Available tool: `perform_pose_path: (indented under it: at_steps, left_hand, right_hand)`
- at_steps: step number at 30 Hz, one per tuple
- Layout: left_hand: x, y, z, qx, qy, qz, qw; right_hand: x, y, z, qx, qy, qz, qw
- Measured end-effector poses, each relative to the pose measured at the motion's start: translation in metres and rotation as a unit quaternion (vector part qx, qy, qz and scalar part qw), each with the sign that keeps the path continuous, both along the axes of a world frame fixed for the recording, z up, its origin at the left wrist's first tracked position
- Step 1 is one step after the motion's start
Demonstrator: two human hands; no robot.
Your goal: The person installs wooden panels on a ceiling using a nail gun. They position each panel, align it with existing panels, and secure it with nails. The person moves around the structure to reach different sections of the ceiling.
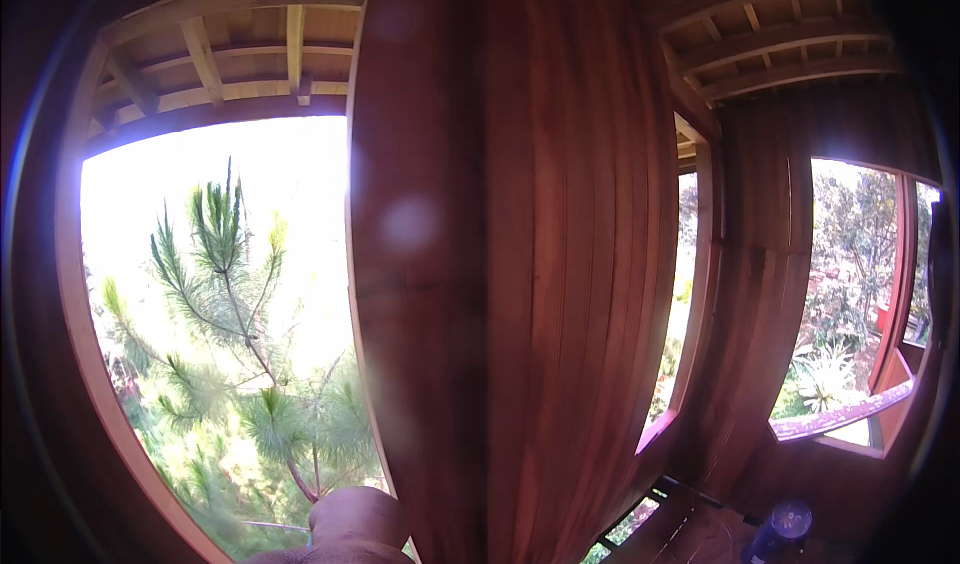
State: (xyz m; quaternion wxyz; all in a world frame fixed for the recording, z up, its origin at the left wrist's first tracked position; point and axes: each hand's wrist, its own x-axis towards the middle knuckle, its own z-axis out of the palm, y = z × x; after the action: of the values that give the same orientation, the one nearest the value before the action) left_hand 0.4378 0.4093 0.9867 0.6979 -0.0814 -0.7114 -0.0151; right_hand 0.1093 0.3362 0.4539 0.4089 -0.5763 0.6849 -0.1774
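Observation:
At the lower edge, left of centre, part of my left hand or forearm [355, 524] rises in front of the window opening [75, 294], beside its right-hand frame. Its fingers are not clearly visible, and I cannot tell whether it holds or touches anything. Behind it, outside, stands a green pine [230, 264]. To its right is a vertical-plank wooden wall [570, 264]. My right hand is not in view.
A dark cylindrical object with a translucent top [790, 529] is at the lower right, above a wooden floor [700, 534] with gaps along its edge. More window openings [840, 414] are at the right. Roof beams [770, 39] run overhead.

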Motion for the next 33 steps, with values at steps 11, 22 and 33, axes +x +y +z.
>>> perform_pose_path:
  at_steps: [11,22,33]
  left_hand:
    - [0.018,0.027,0.011,-0.038,0.007,0.041,0.998]
    - [0.033,0.039,0.017,-0.059,0.014,0.066,0.996]
    - [0.043,0.05,0.037,-0.097,0.012,0.098,0.99]
  right_hand:
    - [0.045,-0.027,0.048,-0.054,-0.012,0.07,0.996]
    - [0.063,-0.031,0.06,-0.06,-0.007,0.096,0.994]
    - [0.078,-0.038,0.063,-0.066,-0.01,0.119,0.991]
